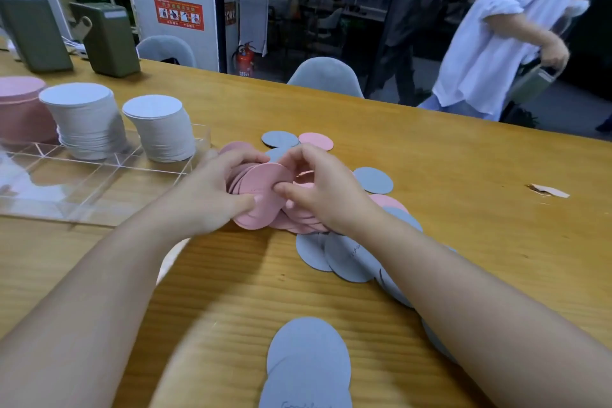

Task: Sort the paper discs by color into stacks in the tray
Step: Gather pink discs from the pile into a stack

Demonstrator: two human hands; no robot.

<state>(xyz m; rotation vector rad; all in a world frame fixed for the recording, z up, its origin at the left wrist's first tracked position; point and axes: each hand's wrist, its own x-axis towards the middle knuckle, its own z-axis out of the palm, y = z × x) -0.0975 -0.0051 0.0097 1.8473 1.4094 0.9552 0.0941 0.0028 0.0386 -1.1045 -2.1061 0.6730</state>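
Both your hands are clamped on the same thing: your left hand (212,189) grips a fanned bunch of pink discs (261,195) from its left edge, thumb on the top face, while your right hand (318,189) pinches the bunch from the right, fingers curled over it; the two hands nearly touch at the thumbs. The bunch sits just right of the clear tray (99,175), low over the bench (463,175), its faces tilted toward you and not yet squared into one column. The move ahead turns on this: the tray lies to the left of the bunch, so your left hand is the nearer one; the pink stack (20,103) stands at the tray's far-left end, past the two white stacks (82,119), so I judge the carry must pass over or behind them. The discs look thin, matte and floppy, likely to slip apart; loose grey discs (347,258) lie right of the tray, unsorted.
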